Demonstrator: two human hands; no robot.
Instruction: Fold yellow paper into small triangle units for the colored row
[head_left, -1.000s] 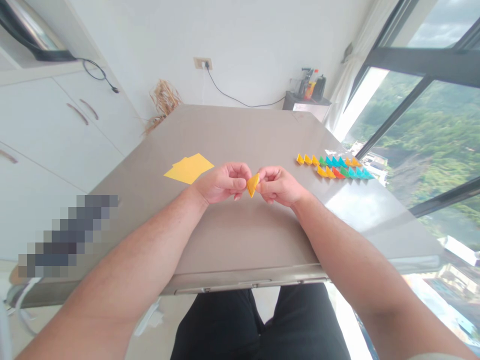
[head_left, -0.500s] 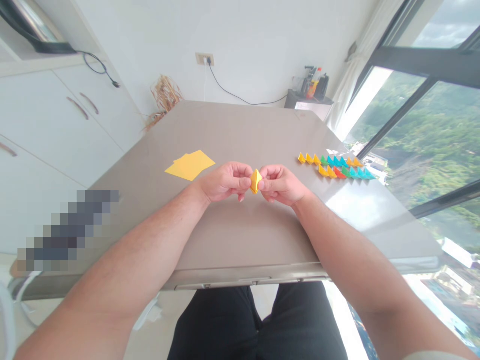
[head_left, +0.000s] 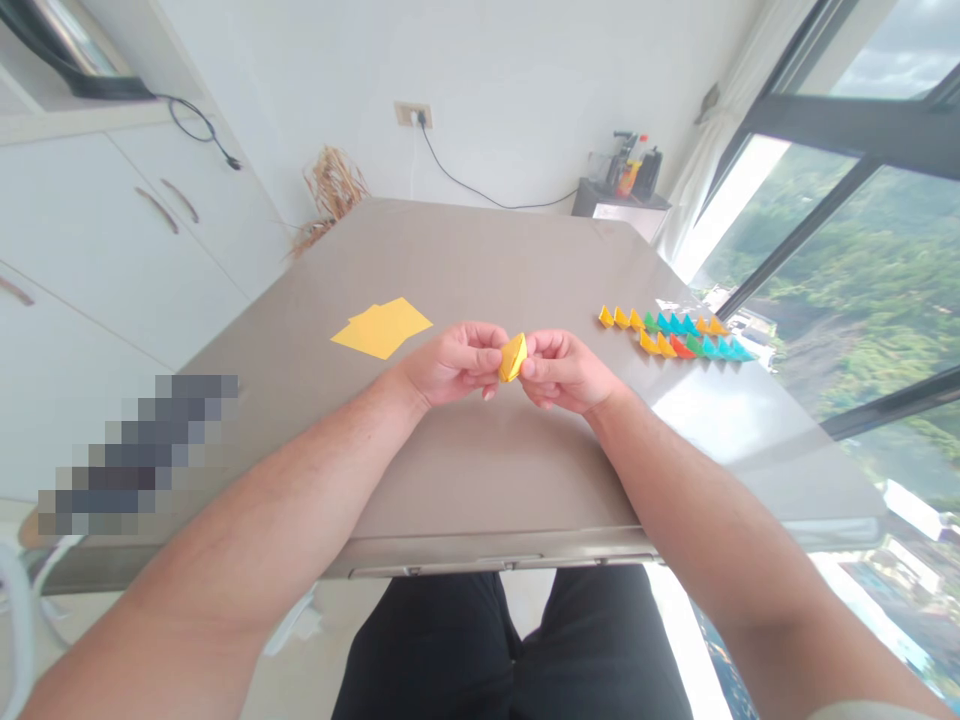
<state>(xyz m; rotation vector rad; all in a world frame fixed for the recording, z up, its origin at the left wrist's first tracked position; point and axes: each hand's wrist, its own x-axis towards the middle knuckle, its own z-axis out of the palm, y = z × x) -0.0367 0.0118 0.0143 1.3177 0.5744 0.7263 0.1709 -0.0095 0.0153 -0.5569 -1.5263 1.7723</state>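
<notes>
Between my two hands is a small piece of folded yellow paper, a tilted diamond shape with creases, held above the table. My left hand pinches its left side between thumb and fingers. On the opposite side my right hand grips the paper's right edge with thumb and forefinger. Flat yellow sheets lie to the left of my left hand, partly overlapping. Far to the right stand two rows of small folded paper boats in yellow, orange, green, blue and red.
A pixelated dark patch covers something at the table's left side. White cabinets line the left wall. Behind the table are dried stalks and a small stand with bottles. Windows run along the right.
The folded yellow paper has turned from upright to a slant, its top leaning right, and shows a broader face. Both hands keep their grip, with slight finger shifts.
</notes>
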